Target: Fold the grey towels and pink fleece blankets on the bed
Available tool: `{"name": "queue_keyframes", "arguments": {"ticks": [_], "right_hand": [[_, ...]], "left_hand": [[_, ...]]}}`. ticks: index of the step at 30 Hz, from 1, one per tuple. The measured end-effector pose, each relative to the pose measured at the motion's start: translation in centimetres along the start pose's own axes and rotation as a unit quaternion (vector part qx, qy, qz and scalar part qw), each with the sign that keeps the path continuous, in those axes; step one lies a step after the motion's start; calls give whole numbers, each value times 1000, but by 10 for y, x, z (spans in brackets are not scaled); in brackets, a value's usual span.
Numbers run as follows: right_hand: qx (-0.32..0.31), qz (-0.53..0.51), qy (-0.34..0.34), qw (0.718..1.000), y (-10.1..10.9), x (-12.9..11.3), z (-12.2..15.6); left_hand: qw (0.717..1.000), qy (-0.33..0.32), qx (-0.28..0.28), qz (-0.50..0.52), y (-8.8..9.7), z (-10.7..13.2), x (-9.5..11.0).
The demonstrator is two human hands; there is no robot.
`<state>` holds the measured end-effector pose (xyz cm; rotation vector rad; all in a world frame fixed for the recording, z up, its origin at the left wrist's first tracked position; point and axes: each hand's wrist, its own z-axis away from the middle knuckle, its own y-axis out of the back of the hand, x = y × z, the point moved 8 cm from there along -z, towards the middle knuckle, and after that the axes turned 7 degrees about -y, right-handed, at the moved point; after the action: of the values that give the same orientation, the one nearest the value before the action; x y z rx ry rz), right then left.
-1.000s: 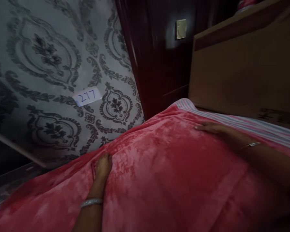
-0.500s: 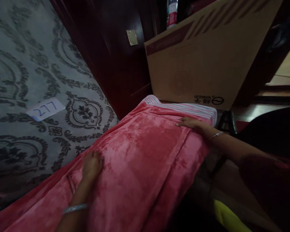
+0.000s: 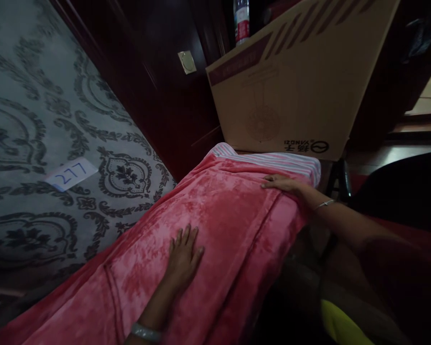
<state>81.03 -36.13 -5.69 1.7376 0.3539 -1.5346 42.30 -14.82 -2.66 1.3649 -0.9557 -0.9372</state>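
Observation:
A plush pink-red blanket (image 3: 230, 211) covers a narrow raised surface running from lower left to the middle. My left hand (image 3: 184, 254) lies flat on the blanket's middle, fingers spread, a silver bangle at the wrist. My right hand (image 3: 282, 183) rests palm down on the far right edge of the blanket, fingers stretched out, a thin bracelet on the wrist. Beyond it a striped pink and white cloth (image 3: 273, 160) shows from under the blanket's far end.
A large cardboard box (image 3: 294, 81) stands tilted just behind the blanket's far end, a bottle (image 3: 241, 20) above it. Patterned grey wallpaper (image 3: 39, 120) with a "277" label (image 3: 71, 173) fills the left. Dark wooden door (image 3: 165, 96) behind. Something yellow (image 3: 341, 326) lies at lower right.
My left hand has slid to the right across the blanket and flattened with fingers spread. The view has swung right, away from the wall. My right hand has stayed at the blanket's far edge.

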Motion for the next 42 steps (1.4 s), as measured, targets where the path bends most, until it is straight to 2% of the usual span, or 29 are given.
{"name": "queue_keyframes", "arguments": {"ticks": [2,4,7,9,12,14,17,22,27,32,38,40,42], "right_hand": [[-16,-20,1,1000,-2,5,-1],[-24,-31,0,999,-5,8,-3],[1,-24,4,1000,-6,8,-1],[15,-24,20,999,-7,6,3],[6,-59,52,997,-10,2,11],[-1,-84,65,994,-11,0,14],[-4,-76,70,995,-10,-2,15],[-11,-41,75,996,-10,-4,15],[-13,-35,69,997,-12,1,16],[0,-7,51,999,-9,5,17],[17,4,23,1000,-5,10,19],[16,6,18,1000,-6,9,18],[21,15,21,999,-6,5,18]], "left_hand": [[1000,2,0,6,7,-17,12],[1000,-19,-5,3,8,-36,33],[999,-43,-19,3,-3,-54,61],[999,-43,-28,4,-9,-57,67],[997,-53,-48,23,-9,-64,61],[996,-63,-53,32,-2,-82,53],[996,-61,-49,40,8,-133,45],[996,-1,-62,58,2,-224,34],[996,53,-44,55,-2,-281,13],[993,84,-43,69,-7,-310,-4],[994,87,-11,66,-13,-316,-8],[994,84,-21,68,-13,-317,-10],[991,87,-57,81,-12,-316,-11]]}}
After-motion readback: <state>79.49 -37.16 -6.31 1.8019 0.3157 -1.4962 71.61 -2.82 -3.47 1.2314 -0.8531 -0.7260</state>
